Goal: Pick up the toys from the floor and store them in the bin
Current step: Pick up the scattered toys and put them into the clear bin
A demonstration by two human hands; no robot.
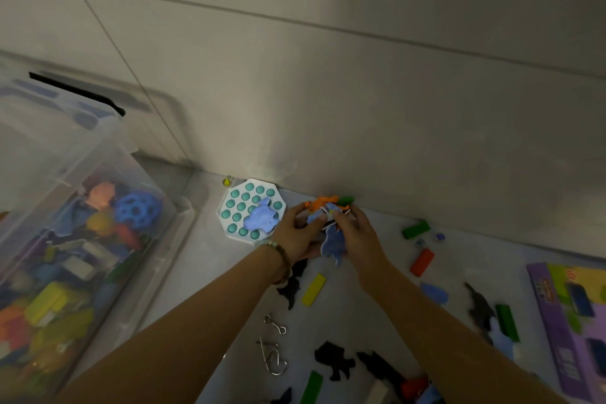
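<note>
Holding a loose stack of flat foam shapes [332, 241] between your left hand [296, 233] and right hand [359, 238], fingers [352, 220] curled round it far out by the wall, you risk a thin piece sliding out onto the floor [210, 272] on the swing left to the bin [69, 154], because the blue one hangs free below your grip. Dim light and blur hide how many pieces the stack holds and where your fingertips sit behind it. The frame cuts off the bin's near end.
</note>
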